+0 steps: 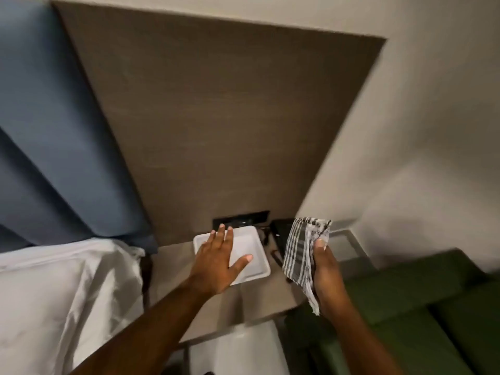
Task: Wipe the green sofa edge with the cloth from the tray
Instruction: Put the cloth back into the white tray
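Note:
A grey-and-white striped cloth (303,253) hangs from my right hand (326,272), which grips it just right of the white tray (253,240). The tray lies on a small brown bedside table (173,263) and looks bare inside. Over the tray's left half my left hand (216,261) hovers flat, fingers spread, holding nothing. The green sofa (422,301) fills the lower right, its near edge just below and right of the cloth.
A bed with white pillows (54,293) is on the left under a blue headboard (40,131). A brown wall panel (216,117) carries a dark socket plate (242,219). A black device (281,234) sits behind the cloth. A white object (238,347) stands below the table.

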